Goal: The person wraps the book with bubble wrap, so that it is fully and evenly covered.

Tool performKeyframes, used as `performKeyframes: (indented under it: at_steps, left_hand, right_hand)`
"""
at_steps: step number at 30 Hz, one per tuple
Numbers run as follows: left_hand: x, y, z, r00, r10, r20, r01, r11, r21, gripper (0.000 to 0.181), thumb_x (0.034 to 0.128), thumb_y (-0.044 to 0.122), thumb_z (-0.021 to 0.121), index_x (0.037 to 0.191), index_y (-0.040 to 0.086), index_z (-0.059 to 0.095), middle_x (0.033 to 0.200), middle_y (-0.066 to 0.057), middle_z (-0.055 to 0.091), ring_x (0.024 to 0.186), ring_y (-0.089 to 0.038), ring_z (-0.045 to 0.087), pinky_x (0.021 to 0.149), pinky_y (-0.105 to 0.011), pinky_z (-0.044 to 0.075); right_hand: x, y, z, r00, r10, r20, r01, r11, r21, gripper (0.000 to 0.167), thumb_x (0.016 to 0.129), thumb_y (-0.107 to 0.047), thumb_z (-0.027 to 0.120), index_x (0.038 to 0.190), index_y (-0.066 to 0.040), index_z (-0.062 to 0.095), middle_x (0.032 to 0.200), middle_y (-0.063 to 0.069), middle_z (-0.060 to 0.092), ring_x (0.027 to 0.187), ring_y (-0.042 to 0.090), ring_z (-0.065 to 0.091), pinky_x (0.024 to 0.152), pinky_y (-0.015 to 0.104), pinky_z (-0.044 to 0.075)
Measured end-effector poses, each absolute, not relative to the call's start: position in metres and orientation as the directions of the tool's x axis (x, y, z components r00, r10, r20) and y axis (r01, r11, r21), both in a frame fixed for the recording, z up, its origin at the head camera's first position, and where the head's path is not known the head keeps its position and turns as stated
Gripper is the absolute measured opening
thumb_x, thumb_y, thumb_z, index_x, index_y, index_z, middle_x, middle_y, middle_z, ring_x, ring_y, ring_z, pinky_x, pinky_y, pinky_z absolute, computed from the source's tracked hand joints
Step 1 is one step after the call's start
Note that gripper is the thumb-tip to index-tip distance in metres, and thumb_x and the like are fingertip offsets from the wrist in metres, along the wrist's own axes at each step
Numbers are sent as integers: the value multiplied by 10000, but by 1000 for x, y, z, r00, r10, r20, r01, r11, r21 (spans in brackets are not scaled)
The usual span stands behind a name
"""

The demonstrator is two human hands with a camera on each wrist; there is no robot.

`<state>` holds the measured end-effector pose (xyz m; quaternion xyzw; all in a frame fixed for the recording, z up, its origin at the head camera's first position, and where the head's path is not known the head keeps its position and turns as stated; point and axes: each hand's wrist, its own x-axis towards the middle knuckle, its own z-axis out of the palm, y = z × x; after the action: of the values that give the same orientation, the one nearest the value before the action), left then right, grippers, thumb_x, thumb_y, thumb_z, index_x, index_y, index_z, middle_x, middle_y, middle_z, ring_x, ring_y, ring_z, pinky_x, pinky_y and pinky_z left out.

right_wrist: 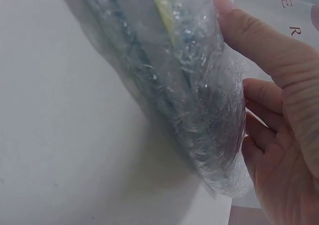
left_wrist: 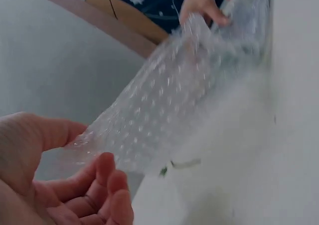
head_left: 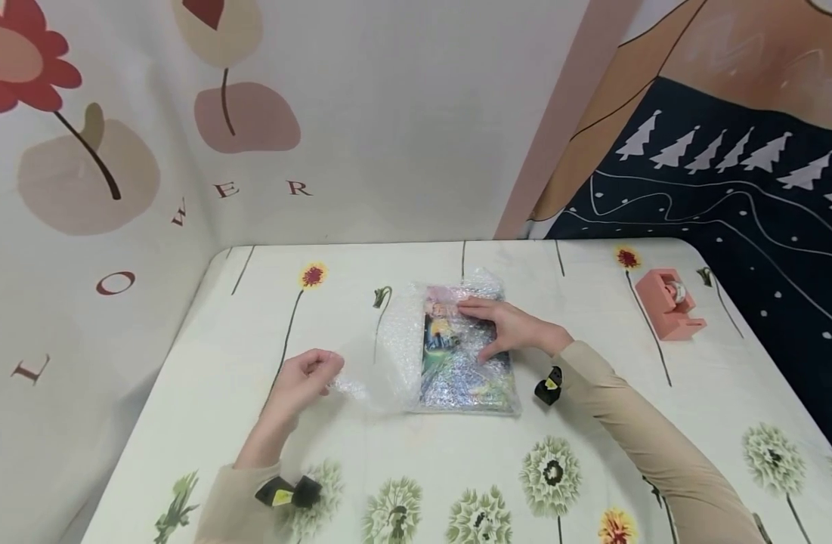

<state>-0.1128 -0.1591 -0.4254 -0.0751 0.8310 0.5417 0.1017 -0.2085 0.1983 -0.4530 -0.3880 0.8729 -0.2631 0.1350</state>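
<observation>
We're watching a flat printed item (head_left: 437, 332), perhaps a book, lying near the middle of the flowered table (head_left: 218, 378), inside clear bubble wrap (head_left: 397, 351). Our left hand (head_left: 305, 381) is pinching the loose edge between thumb and fingers, off to the item's left, and the wrist view is showing that flap lifting in a slope. Our right hand (head_left: 509, 326) is resting on the covered face, fingers spread, thumb apart, pressing rather than grasping.

For a clean job we're wanting that right palm bearing down evenly, so nothing is sliding, while the left is holding the sheet gently taut; a hard tug would be risking a tear or a skewed item. We're minding the corners, where film is bunching.

Now the lettering: on the wall covering (head_left: 402, 113) we're reading L, O, W, E and R (head_left: 296, 188) in dark red. We're making out no title on the item, and no brand on the pink tape dispenser (head_left: 663, 313) at right.
</observation>
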Motion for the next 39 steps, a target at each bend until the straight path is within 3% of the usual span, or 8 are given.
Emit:
performKeyframes:
  at_steps: [5,10,16,21,26,31,39]
  left_hand:
    - [-105,-131,-410,-990,-75,-122,-137,257,957,169,884,60,626,975,-81,647,836,-120,683,655,-63,605,621,-212,524]
    - [-98,-95,-404,-988,-50,143,126,250,960,94,820,-41,662,909,-67,677,860,-182,693,697,-93,647,626,-193,534]
    - [-92,-44,-405,-900,51,434,431,261,864,101,776,-69,672,873,-47,690,842,-151,697,721,-233,654,610,-231,545]
    - [-89,-5,-413,-796,127,591,600,290,746,86,753,-67,663,829,-44,697,872,-159,694,775,-258,667,655,-259,550]
    - [-86,26,-425,-739,145,658,650,411,640,67,724,-23,679,768,5,721,849,-106,709,793,-221,680,735,-296,540]
    - [-81,47,-439,-754,202,625,615,553,563,61,755,46,683,775,58,740,851,-60,717,804,-192,676,719,-300,538]
    - [-75,62,-456,-796,302,525,565,682,464,45,786,97,693,787,104,737,914,-36,718,817,-186,645,658,-285,543]
  right_hand:
    - [-208,199,-452,-665,-746,-34,-608,567,-556,931,659,-285,842,1395,48,378,1461,239,305,1355,394,246,1075,509,263]
    - [-207,199,-451,-670,-741,-37,-602,573,-556,936,651,-291,845,1392,47,383,1459,237,312,1355,393,250,1075,510,263]
    - [-208,200,-452,-676,-736,-30,-598,572,-561,949,636,-310,849,1386,49,393,1454,231,327,1350,392,263,1072,494,279]
    - [-211,199,-454,-659,-752,7,-635,552,-540,915,635,-278,860,1366,55,422,1430,223,373,1330,380,314,1057,472,318]
    - [-213,196,-453,-630,-776,31,-686,538,-490,806,680,-164,843,1339,76,446,1401,233,410,1294,386,368,1017,468,375]
    - [-214,195,-451,-630,-777,11,-687,550,-475,776,670,-66,825,1335,77,452,1407,220,408,1300,381,362,1016,462,377]
    - [-215,194,-446,-639,-769,-31,-659,568,-493,778,694,-107,827,1343,76,441,1416,222,393,1299,375,364,990,444,408]
